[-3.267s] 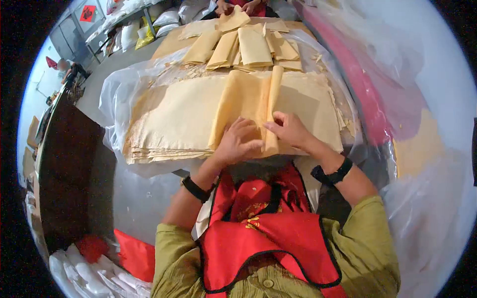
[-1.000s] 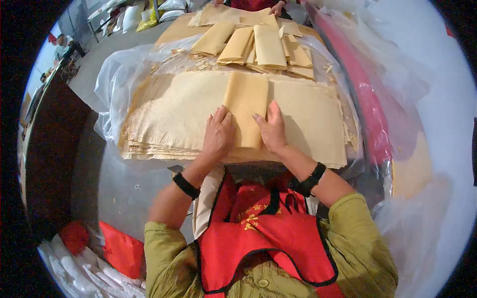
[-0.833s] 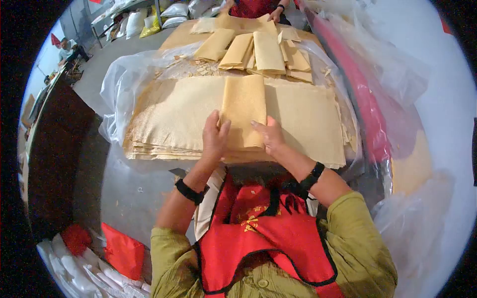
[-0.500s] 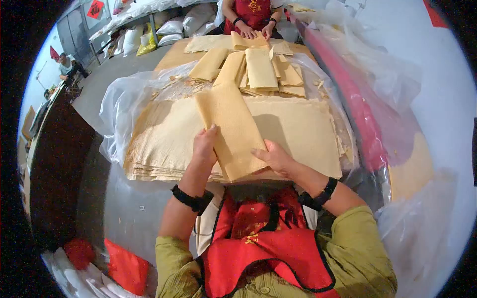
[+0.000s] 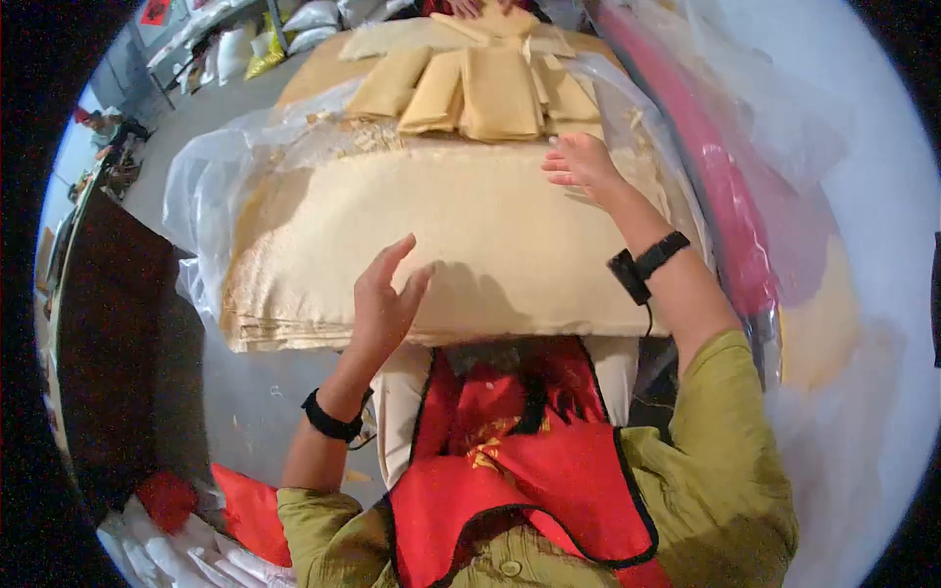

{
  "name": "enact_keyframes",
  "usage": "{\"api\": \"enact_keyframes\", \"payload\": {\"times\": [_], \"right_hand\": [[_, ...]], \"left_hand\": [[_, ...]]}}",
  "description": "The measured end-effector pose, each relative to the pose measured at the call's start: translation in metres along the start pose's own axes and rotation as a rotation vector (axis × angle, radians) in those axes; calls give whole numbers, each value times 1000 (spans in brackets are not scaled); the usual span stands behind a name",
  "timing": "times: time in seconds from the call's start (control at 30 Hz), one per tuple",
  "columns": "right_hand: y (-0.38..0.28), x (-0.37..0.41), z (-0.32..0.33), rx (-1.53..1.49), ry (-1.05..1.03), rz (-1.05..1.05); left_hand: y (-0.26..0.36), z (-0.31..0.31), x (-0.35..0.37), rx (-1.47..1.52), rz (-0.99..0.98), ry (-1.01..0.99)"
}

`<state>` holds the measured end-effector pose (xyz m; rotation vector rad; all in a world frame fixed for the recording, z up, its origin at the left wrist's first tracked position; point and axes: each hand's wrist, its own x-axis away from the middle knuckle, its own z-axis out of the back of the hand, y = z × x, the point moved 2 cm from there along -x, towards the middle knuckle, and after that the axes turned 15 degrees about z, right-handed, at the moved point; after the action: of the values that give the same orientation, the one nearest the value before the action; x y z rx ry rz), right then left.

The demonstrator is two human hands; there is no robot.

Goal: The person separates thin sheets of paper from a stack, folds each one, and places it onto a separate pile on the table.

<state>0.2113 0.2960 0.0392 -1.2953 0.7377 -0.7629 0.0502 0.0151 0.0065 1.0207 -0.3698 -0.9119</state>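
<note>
Head cam: 1 view, fwd & down over the desk (image 5: 316,80).
Sheet stack (image 5: 431,201): wide, flat, pale yellow, on near part of desk; L hand over its near edge, R hand over its far R part. Layered edges show at near L corner.
L hand (image 5: 384,299): released, nothing in it; fingers pointing up & away, thumb spread. Stack's bare middle lies between it & R hand. Can't tell if it touches top sheet.
R hand (image 5: 583,167): released too, nothing in it; fingers pointing L, palm side partly showing. Can't tell if it touches stack.
Folded sheets (image 5: 500,93): several, fanned & overlapping, just beyond stack's far edge; close to R hand, well apart from L hand.
Scraps (image 5: 372,135): loose bits betw. stack & folded sheets, mostly L side.
Plastic film (image 5: 201,186): clear, crumpled, hanging past desk's L side.
Co-worker's hands (image 5: 463,8): top of view, partly cut off, at a yellow sheet (image 5: 485,27) on desk's far end.
Wristbands (image 5: 331,419): black, 1 per wrist; R one w/ small black box (image 5: 629,277) & cable.
Apron (image 5: 529,475): red, black trim, over green shirt (image 5: 725,441).
Pink strip (image 5: 711,186): along desk's R side.
White bags (image 5: 162,549): lower L, next to red cloth (image 5: 253,514).
</note>
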Motion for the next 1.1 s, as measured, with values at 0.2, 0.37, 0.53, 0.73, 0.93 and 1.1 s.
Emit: {"api": "enact_keyframes", "payload": {"times": [0.2, 0.37, 0.53, 0.73, 0.93, 1.1], "right_hand": [[4, 97, 80, 233, -17, 22], [18, 167, 129, 263, -41, -201], [41, 198, 138, 637, -42, -94], [53, 213, 159, 778, 103, 59], [47, 213, 155, 675, 110, 135], [22, 230, 119, 745, 27, 537]], "left_hand": [[27, -48, 40, -397, -409, -146], [48, -110, 51, -399, -554, -187], [69, -145, 54, -488, -670, -168], [76, -159, 51, -602, -704, -169], [60, -180, 52, -723, -946, -115], [76, -181, 60, -771, -996, -40]]}}
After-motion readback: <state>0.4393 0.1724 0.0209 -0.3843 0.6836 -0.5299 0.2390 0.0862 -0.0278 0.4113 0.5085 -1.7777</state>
